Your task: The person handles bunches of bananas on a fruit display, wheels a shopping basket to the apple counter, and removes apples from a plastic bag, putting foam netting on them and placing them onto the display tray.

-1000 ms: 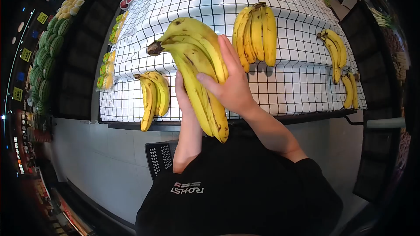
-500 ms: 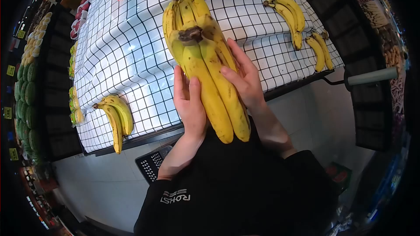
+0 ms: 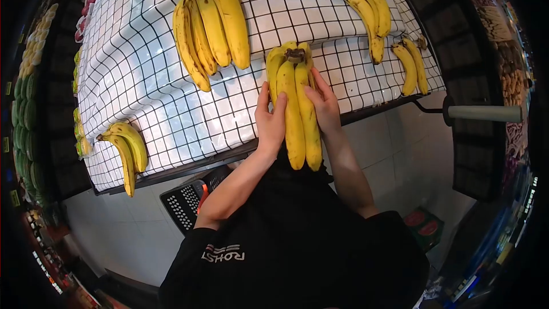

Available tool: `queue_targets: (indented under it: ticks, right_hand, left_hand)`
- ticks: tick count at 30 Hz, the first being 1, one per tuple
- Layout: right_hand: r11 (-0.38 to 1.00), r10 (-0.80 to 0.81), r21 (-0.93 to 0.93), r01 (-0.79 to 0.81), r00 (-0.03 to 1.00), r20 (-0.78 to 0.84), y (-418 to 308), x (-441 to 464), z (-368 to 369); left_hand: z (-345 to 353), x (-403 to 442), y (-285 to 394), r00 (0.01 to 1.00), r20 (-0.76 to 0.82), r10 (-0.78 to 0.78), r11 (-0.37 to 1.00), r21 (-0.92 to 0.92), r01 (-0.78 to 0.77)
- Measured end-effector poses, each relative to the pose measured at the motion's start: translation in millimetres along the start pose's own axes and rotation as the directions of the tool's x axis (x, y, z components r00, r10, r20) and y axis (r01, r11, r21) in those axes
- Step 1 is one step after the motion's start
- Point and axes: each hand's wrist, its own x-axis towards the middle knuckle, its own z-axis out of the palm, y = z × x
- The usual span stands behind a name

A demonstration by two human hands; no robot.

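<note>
A bunch of ripe bananas (image 3: 296,114) hangs between my two hands over the table's front edge, its dark stem end pointing away from me. My left hand (image 3: 270,120) presses against its left side, thumb lying along the front. From the other side my right hand (image 3: 325,106) clasps it, thumb also on the front. Beyond them, a larger bunch of bananas (image 3: 213,28) with brown specks lies on the checked cloth (image 3: 166,120). The fingers behind the held bunch are mostly hidden.
Bananas (image 3: 128,150) lie at the table's left front; another bunch (image 3: 366,14) and a small pair (image 3: 413,68) lie at the right. A grey handle (image 3: 486,113) juts out at the right. A black perforated crate (image 3: 186,203) stands on the floor below the table.
The held bunch has come down and away from the larger bunch, which it overlapped in view before. My hands moved right with it, and the view has shifted slightly.
</note>
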Motion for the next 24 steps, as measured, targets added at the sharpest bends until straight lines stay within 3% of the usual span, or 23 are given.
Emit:
queue_targets:
  ticks: [6,11,18,24]
  right_hand:
    - [0.999,-0.024,-0.040,0.026,0.999,0.039,6,5,-9]
    - [0.998,-0.025,-0.061,0.028,0.998,0.056,6,4,-13]
    - [0.999,-0.018,-0.028,0.020,0.997,0.070,-11,-7,-5]
    - [0.992,0.098,-0.074,-0.098,0.995,-0.003,-25,-12,1]
  left_hand:
    - [13,-9,5,0.997,-0.082,0.012,1.000,0.008,-0.011]
    - [15,-12,3,0.997,-0.077,0.017,0.998,-0.065,-0.023]
    - [23,-26,28,0.997,-0.071,0.042,0.999,-0.022,-0.044]
    - [18,-23,16,0.996,-0.047,-0.078,0.992,-0.100,0.073]
